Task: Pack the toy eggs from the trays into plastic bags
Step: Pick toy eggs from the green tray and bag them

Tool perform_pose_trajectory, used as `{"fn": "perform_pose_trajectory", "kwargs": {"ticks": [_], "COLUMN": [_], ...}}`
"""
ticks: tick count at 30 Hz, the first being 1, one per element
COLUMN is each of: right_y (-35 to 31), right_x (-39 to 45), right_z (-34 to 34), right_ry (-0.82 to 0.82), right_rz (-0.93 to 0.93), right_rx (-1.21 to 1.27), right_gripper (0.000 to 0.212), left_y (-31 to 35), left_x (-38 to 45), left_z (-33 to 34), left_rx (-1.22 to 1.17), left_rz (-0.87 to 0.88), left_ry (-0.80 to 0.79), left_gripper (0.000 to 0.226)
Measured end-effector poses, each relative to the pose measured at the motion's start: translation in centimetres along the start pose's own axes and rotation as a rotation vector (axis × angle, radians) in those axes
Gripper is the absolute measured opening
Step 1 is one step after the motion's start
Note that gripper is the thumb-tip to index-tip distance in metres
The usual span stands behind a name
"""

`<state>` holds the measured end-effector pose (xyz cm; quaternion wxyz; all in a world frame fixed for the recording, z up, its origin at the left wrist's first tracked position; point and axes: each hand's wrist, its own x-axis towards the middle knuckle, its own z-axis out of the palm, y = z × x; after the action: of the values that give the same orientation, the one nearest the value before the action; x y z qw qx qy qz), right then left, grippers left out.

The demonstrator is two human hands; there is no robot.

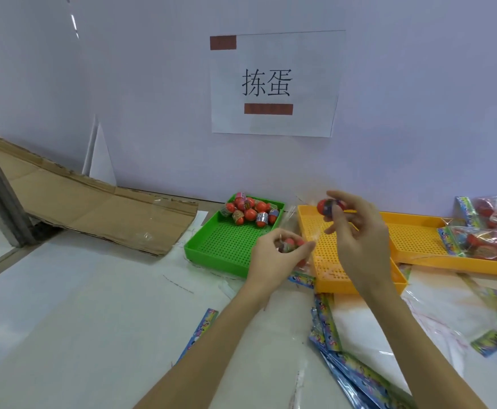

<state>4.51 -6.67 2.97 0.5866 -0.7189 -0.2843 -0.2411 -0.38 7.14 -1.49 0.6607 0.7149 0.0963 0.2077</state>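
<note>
At my nine o'clock lies flattened cardboard [93,202], out of play. Next, at eleven, the green tray [226,246] has its remaining eggs [250,212] heaped in the far corner, touching one another; I judge a careless reach there could send one rolling across the tray floor.

My left hand [273,255] is curled round a clear bag [293,246] holding two or three eggs, low in front of the green tray's near right corner. The bag's mouth is hard to make out, so I cannot tell how wide it stands open. If it sags shut, the next egg will hit film and bounce off.

My right hand [356,231], apart from the left and higher at one o'clock, pinches one egg [328,206] at the fingertips over the yellow tray [324,261]. That light pinch on a smooth, round thing looks easy to lose.

Further right, at two o'clock, filled bags [495,228] crowd a second yellow tray [418,234]. Empty bags [344,364] lie scattered at five o'clock; a forearm could sweep them off.
</note>
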Motion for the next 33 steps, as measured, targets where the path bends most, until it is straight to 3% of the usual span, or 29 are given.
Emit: {"fn": "perform_pose_trajectory", "kwargs": {"ticks": [5, 9, 17, 28, 33], "right_y": [1.0, 1.1, 0.2, 0.4, 0.1], "right_x": [1.0, 0.8, 1.2, 0.8, 0.6], "right_z": [-1.3, -1.6, -2.1, -2.4, -2.4], "right_ry": [-0.061, -0.161, -0.089, -0.334, -0.415], "right_rz": [0.074, -0.017, -0.221, -0.057, -0.028], "right_rx": [0.049, -0.029, -0.093, -0.158, -0.202], "right_gripper": [0.021, 0.019, 0.020, 0.024, 0.011], "left_y": [0.3, 0.4, 0.3, 0.5, 0.7], "left_x": [-0.1, -0.1, -0.1, 0.2, -0.1], "left_z": [0.0, 0.0, -0.1, -0.9, -0.6], "left_rx": [-0.033, 0.099, 0.172, 0.280, 0.312], "left_rz": [0.054, 0.137, 0.213, 0.284, 0.310], "left_ry": [-0.043, -0.083, -0.099, -0.110, -0.134], "left_gripper": [0.028, 0.027, 0.034, 0.037, 0.032]}}
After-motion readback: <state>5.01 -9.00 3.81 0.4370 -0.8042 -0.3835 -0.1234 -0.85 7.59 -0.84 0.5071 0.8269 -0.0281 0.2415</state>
